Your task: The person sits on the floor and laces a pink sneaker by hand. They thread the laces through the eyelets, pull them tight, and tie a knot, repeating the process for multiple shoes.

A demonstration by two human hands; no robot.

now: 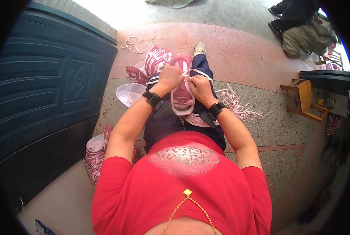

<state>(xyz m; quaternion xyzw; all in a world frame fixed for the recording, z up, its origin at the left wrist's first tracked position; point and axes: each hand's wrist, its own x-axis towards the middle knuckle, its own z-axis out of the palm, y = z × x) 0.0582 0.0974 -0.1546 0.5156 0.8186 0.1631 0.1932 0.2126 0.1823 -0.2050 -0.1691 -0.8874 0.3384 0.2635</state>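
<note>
On my lap lies a pink sneaker upper (181, 95) with white trim, its ankle opening toward me. A pale shoelace (200, 72) runs from the upper's front part and loops out to the right past my right hand. My left hand (170, 79) is closed at the upper's lacing area, thumb and fingers pinching the lace. Just to its right, my right hand (200, 87) pinches the lace as well, its fingertips close to the left ones. The exact stretch of lace between the fingertips is too small to make out.
Pink-and-white shoe uppers (157, 58) lie beyond my left hand, with a loose lace (137, 44) farther off. A pile of pale laces (239, 105) spreads at my right. A blue door (53, 74) stands left, a wooden stool (305, 100) right. Another person's legs (293, 15) show far right.
</note>
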